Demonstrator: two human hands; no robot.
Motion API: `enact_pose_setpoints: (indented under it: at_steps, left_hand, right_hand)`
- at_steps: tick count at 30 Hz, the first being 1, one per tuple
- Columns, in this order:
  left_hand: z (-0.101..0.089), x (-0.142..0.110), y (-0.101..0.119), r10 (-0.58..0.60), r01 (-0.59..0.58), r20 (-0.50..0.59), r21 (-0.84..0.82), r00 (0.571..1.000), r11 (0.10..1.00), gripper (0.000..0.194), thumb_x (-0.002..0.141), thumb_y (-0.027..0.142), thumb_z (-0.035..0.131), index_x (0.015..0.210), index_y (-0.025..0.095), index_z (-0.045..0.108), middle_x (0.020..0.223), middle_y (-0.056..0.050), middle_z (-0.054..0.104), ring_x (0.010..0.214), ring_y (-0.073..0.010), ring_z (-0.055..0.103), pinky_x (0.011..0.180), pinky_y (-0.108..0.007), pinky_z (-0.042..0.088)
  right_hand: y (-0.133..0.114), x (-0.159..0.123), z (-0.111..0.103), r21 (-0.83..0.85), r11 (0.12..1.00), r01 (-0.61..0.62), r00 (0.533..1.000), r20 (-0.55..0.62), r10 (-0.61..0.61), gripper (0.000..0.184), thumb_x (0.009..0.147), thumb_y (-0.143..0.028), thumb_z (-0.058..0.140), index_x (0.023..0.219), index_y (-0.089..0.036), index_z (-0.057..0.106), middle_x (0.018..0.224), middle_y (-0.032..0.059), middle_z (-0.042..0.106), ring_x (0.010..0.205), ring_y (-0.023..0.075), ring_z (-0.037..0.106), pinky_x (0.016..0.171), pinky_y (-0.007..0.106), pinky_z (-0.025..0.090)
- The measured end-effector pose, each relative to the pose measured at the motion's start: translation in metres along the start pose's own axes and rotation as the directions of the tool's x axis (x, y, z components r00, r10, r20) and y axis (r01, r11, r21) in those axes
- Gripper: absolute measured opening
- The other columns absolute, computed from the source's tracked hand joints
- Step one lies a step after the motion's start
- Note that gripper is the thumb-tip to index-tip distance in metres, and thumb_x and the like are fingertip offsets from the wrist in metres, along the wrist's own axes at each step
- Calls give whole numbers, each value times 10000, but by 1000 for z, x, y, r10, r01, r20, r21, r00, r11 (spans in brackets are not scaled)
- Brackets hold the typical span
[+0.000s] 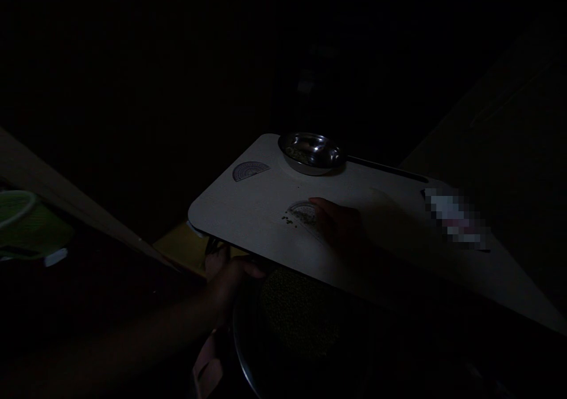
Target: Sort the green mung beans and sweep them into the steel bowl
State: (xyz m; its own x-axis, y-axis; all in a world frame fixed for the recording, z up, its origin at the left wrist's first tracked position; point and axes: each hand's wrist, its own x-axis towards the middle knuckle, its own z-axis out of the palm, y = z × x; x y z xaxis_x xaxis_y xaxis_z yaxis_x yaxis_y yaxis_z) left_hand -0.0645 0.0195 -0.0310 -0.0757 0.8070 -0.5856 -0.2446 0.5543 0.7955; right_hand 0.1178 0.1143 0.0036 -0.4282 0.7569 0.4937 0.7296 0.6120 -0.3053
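Head view: dim; both hands at a white lap board (261,210).
Right hand (339,225): fingers (319,207) narrow, lying on a half-round protractor (301,206) mid-board, among green mung beans (303,215); grip unclear.
Left hand (230,284): fingers curled at the board's near edge; hold unclear.
Below board: steel basin (243,343) of beans.
Far edge: steel bowl (311,153); second protractor (250,170) beside it.

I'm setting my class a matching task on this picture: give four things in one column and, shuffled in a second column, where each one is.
Things:
1 steel bowl
2 grey protractor
3 large steel dish of green grains
4 right hand

Places:
A on a second protractor
B at the far end of the white board
C below the board's near edge
D near the board's left corner

Pairs: 1B, 2D, 3C, 4A
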Motion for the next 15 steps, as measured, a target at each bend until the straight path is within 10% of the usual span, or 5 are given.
enact_pose_setpoints:
  at_steps: [6, 15]
  left_hand:
    - [0, 0, 2, -14, 14, 133, -2, 991, 1000, 298, 513, 191, 471, 792, 121, 547, 677, -75, 578, 661, -236, 535, 623, -350, 385]
    - [3, -3, 12, -47, 46, -27, -33, 999, 998, 340, 494, 164, 463, 820, 123, 548, 606, -47, 581, 614, -215, 537, 590, -328, 382]
  right_hand:
    - [0, 9, 1, -17, 1000, 15, 999, 50, -14, 340, 739, -273, 276, 967, -165, 505, 677, 19, 587, 557, 94, 513, 516, 213, 379]
    - [-15, 14, -1, 22, 993, 114, 962, 248, -115, 311, 744, -236, 270, 958, -194, 491, 767, 11, 589, 637, 96, 523, 550, 202, 376]
